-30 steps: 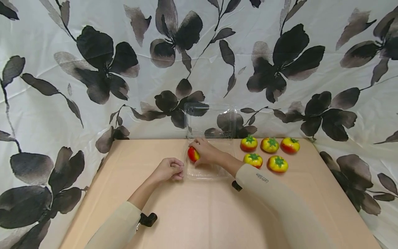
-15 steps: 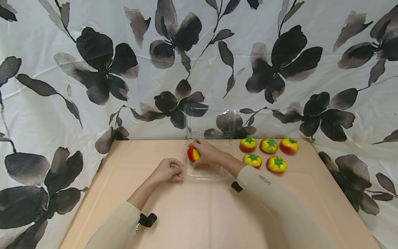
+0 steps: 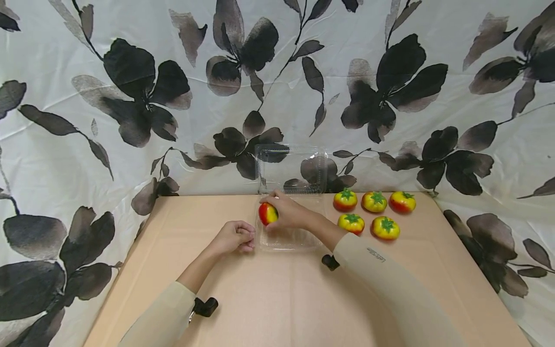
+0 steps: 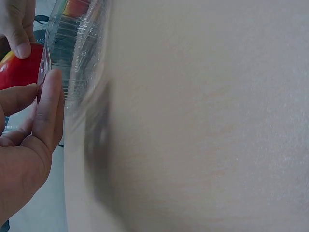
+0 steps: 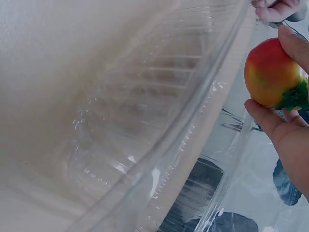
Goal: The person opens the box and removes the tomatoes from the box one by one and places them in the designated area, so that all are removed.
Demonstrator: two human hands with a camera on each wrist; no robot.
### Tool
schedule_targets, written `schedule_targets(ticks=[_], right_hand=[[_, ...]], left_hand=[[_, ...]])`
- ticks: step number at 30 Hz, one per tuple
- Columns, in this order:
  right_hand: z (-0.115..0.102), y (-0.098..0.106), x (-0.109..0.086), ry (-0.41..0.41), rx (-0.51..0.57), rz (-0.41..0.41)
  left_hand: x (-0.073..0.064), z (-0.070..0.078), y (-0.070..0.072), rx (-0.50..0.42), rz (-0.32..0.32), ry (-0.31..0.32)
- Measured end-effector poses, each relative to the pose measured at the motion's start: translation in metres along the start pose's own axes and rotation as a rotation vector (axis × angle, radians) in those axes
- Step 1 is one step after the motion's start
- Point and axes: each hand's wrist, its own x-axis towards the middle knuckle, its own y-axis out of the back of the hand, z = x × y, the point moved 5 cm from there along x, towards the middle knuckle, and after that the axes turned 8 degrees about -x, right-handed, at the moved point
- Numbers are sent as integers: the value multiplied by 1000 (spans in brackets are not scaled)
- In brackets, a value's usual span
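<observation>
My right hand (image 3: 287, 212) grips a red-and-yellow tomato (image 3: 268, 214) with a green leafy top, over the left side of a clear plastic clamshell box (image 3: 295, 239). Thumb and fingers hold the tomato (image 5: 271, 72) from both sides in the right wrist view. The box lies on the table with its clear lid (image 3: 292, 164) standing up behind. At the box's left edge, my left hand (image 3: 235, 237) pinches the rim between thumb and fingers, as the left wrist view shows. Whether the tomato touches the box floor is hard to tell.
Several more tomatoes (image 3: 375, 202) stand in two rows right of the box, beside my right forearm. The light tan table (image 3: 260, 299) ends just behind the box. A white cloth with dark flowers (image 3: 303, 86) hangs at the back.
My right hand has shifted slightly left and up with the tomato, and more of its yellow side shows. The left hand stays at the box rim.
</observation>
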Motion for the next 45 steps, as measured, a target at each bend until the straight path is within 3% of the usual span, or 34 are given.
schedule_targets(ticks=[5,11,23,39,45], right_hand=[[-1,8,-7,-19,43,13],[-2,21,-18,-8,81,82],[5,45,-52,-80,166,164],[42,60,-104,-154,213,253],[56,70,-128,-177,180,286]], left_hand=[[0,1,1,-6,-1,2],[-1,2,1,-10,0,2],[-1,3,1,-14,-7,3],[-1,-1,1,-22,-2,8],[-1,1,0,-24,0,11]])
